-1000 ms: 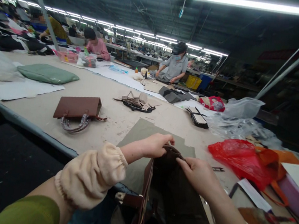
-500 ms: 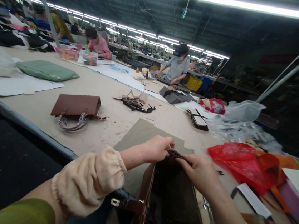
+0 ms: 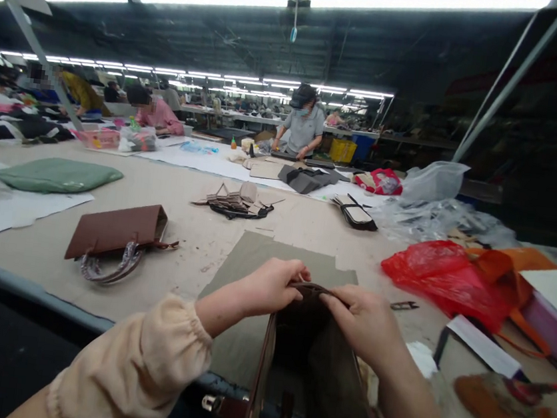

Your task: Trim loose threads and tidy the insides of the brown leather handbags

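A brown handbag (image 3: 259, 374) with a dark lining stands open toward me at the table's front edge. My left hand (image 3: 274, 289) pinches the far end of its rim between thumb and fingers. Just to the right, my right hand (image 3: 360, 312) grips the same rim, its thumb on the inner side. A strap with a metal clasp (image 3: 209, 402) hangs at the bag's left. Beneath and beyond the hands lies a grey-green sheet (image 3: 242, 265). The fingers hide part of the rim.
Another brown handbag (image 3: 115, 227) with wrapped handles lies at left, near a green pouch (image 3: 61, 174). Leather scraps (image 3: 239, 199) sit mid-table. Thread snips (image 3: 404, 306), a red plastic bag (image 3: 442, 274) and a glue bottle (image 3: 493, 398) are on the right. A co-worker (image 3: 301, 124) stands across the table.
My view has levelled and swung slightly, so the table's things appear shifted left. Both hands still hold the bag's rim, the left hand a little further left in the picture.
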Demonstrator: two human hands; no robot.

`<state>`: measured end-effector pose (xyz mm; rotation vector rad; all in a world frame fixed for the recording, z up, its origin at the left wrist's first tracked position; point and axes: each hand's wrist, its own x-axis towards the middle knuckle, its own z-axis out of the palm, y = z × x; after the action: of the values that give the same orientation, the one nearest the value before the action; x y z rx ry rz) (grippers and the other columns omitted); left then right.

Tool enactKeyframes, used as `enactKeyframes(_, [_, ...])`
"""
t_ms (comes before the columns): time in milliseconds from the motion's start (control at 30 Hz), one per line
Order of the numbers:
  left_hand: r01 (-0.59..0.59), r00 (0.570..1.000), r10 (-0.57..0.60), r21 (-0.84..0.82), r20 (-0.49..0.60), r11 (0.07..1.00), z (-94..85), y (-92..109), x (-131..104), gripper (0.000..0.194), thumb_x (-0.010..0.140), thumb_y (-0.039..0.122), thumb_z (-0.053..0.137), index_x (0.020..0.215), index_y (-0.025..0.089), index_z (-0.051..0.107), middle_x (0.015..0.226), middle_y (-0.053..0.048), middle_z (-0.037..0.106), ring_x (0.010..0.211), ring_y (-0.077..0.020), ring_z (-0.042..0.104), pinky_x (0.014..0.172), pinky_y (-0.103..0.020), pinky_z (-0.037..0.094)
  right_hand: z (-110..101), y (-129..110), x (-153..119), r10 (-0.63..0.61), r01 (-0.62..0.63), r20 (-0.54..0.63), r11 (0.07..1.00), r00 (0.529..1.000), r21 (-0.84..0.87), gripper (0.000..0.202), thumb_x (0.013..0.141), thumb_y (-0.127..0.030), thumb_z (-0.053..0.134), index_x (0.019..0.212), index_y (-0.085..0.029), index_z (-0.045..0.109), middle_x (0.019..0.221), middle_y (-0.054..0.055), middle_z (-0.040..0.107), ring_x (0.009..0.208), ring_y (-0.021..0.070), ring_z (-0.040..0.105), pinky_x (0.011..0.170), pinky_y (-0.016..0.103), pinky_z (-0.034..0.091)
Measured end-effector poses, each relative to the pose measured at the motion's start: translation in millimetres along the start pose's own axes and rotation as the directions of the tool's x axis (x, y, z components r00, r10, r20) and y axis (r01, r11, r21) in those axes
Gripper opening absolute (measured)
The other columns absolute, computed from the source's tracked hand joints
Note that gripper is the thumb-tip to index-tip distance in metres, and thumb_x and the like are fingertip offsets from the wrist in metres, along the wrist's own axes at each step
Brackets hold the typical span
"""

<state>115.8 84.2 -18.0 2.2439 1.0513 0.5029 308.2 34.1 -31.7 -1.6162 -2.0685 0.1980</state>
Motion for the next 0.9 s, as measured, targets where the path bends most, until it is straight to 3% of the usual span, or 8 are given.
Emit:
enactKeyframes(200, [-0.087,0.995,0.091,0.085,-0.041,0.993,4.7,9,0,0.019,0.075,0.012,0.054,0.092,0.019,0.058,0.082,0.001,0.065,0.077,-0.0114,0.059,0.069,-0.021,0.045,2,12,-13,0.026,-0.022,-0.028,0.989,0.999,0.144,0.025,0.085,-0.031,0.045,0.078,-0.026,0.069,0.068,0.000,0.063,0.067,0.0148,0.056,0.059,0.025,0.036])
enactKeyframes(367, [-0.243,0.961,0.270,0.278,-0.063,0.929,14.7,17,1,0.020,0.081,0.010,0.047,0.091,0.021,0.060,0.101,0.000,0.062,0.090,-0.0125,0.057,0.081,-0.024,0.045,-1,25,-18,0.049,-0.042,-0.033,0.980,0.998,0.195,0.024,0.086,-0.030,0.046,0.079,-0.025,0.068,0.073,0.000,0.064,0.070,0.0146,0.056,0.061,0.026,0.036])
enactKeyframes(700, [-0.182,0.972,0.231,0.477,-0.047,0.860,20.9,37,12,0.013,0.078,0.022,0.058,0.090,0.020,0.060,0.093,-0.001,0.062,0.087,-0.0158,0.056,0.078,-0.028,0.046,1,20,-21,0.119,-0.114,-0.078,0.992,0.990,0.055,0.027,0.087,-0.030,0.044,0.071,-0.024,0.065,0.070,0.000,0.062,0.068,0.0145,0.055,0.061,0.027,0.032])
enactKeyframes(900, [-0.162,0.961,0.252,0.508,-0.112,0.846,24.6,38,16,0.008,0.075,0.024,0.061,0.081,0.020,0.065,0.091,-0.001,0.063,0.084,-0.0157,0.057,0.078,-0.028,0.045,2,16,-20,0.113,-0.110,-0.085,0.993,0.990,0.040,0.029,0.088,-0.029,0.042,0.071,-0.023,0.064,0.071,0.000,0.061,0.069,0.0139,0.055,0.061,0.027,0.031])
